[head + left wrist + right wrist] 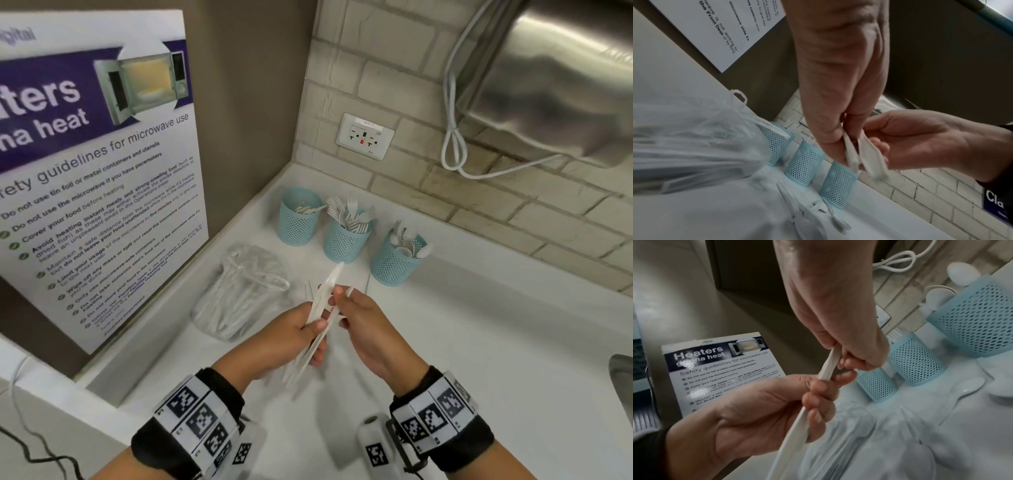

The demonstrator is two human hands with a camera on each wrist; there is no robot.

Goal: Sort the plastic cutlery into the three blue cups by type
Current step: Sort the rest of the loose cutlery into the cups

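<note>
Three blue mesh cups stand in a row near the back wall: the left cup (298, 216) holds knives, the middle cup (347, 236) forks, the right cup (396, 258) spoons. Above the counter, my left hand (301, 334) grips a small bundle of white plastic cutlery (320, 318) by the handles. My right hand (356, 317) pinches one piece of that bundle near its upper end. The piece's type is blurred. A clear plastic bag of more cutlery (239, 294) lies left of my hands. Loose spoons (966, 392) lie on the counter in front of the cups.
The white counter (496, 342) runs from the tiled back wall. A microwave safety poster (99, 185) leans at the left. A wall socket (364, 136), a white cable (455, 147) and a steel dispenser (561, 78) are above. A sink edge (621, 380) shows at right.
</note>
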